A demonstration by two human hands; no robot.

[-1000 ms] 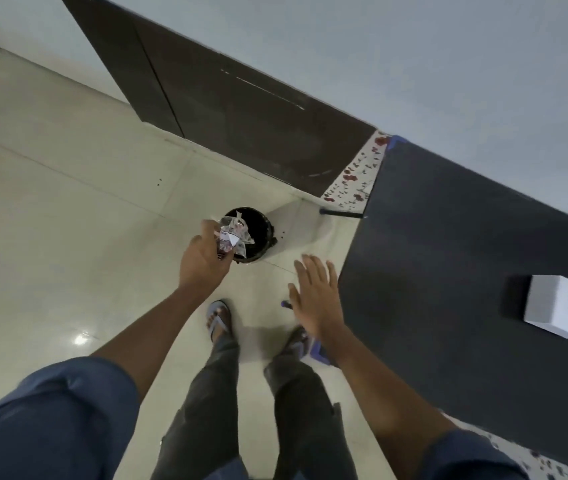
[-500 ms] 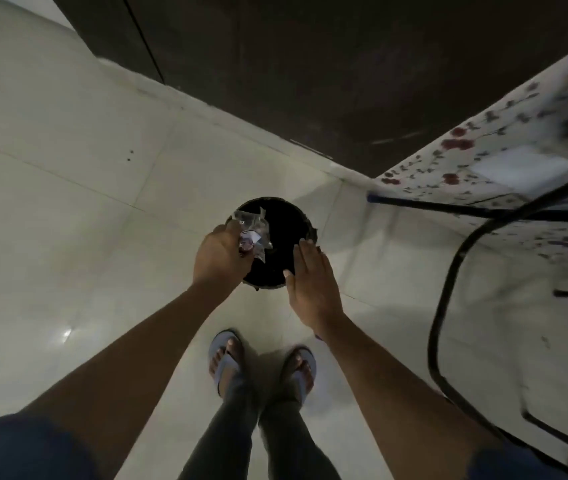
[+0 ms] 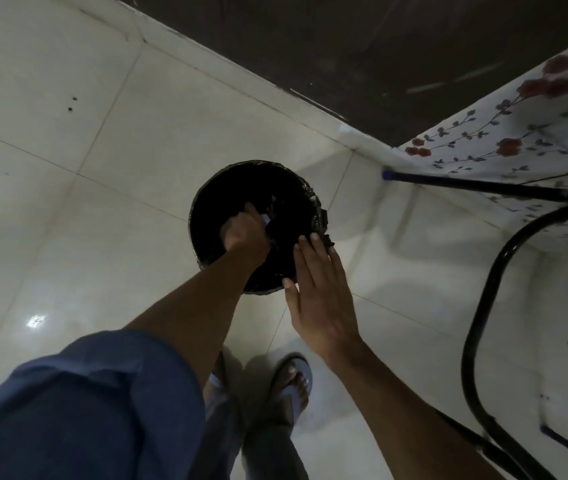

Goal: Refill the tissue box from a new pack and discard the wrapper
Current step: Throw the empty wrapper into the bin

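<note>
A round black bin [image 3: 206, 199] lined with a black bag stands on the tiled floor in front of me. My left hand [image 3: 244, 230] is down inside the bin's mouth, fingers curled around the crumpled wrapper [image 3: 264, 219], of which only a small pale corner shows. My right hand [image 3: 320, 289] hovers flat and empty over the near right rim of the bin, fingers together and pointing forward. The tissue box is out of view.
A dark door [image 3: 379, 46] runs along the wall behind the bin. To the right a table with black metal legs [image 3: 483, 306] and a floral cloth [image 3: 518, 133] overhangs the floor. My sandalled feet [image 3: 293, 386] stand just behind the bin.
I have bent closer to the bin. My left hand has gone from above the rim down into the bin with the wrapper. My right hand stays by the near right rim.
</note>
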